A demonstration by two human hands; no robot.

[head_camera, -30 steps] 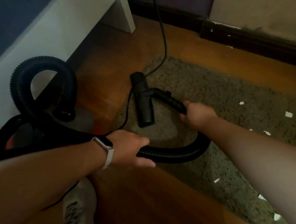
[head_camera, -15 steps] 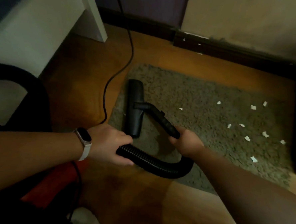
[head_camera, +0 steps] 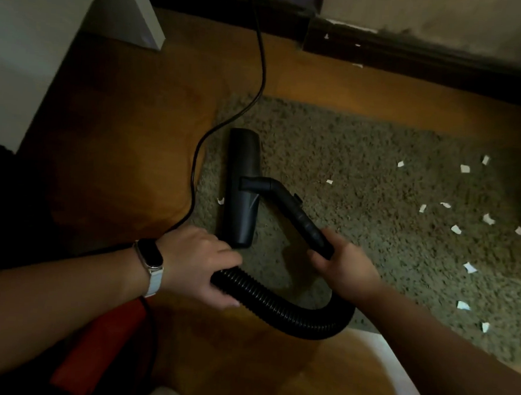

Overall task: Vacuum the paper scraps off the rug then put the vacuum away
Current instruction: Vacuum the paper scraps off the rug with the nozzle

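Note:
A black floor nozzle (head_camera: 242, 190) lies on the left end of a shaggy grey-green rug (head_camera: 363, 148). Its bent black tube (head_camera: 298, 213) runs back to my right hand (head_camera: 345, 268), which grips the tube's near end. From there a ribbed black hose (head_camera: 295, 314) loops down and left into my left hand (head_camera: 201, 265), which grips it. Several white paper scraps (head_camera: 465, 169) lie scattered over the rug's right half, and one scrap (head_camera: 221, 200) sits just left of the nozzle. A red part of the vacuum body (head_camera: 97, 349) shows under my left forearm.
A black power cord (head_camera: 259, 75) snakes from the top across the wooden floor (head_camera: 128, 146) to my left wrist. White furniture (head_camera: 34, 40) stands at the upper left. A dark skirting board (head_camera: 414, 60) with a few scraps runs along the far wall.
My view has swung right and pulled back, so more of the rug and scraps shows. Both hands keep their grip on hose and tube; the nozzle sits near the rug's left edge.

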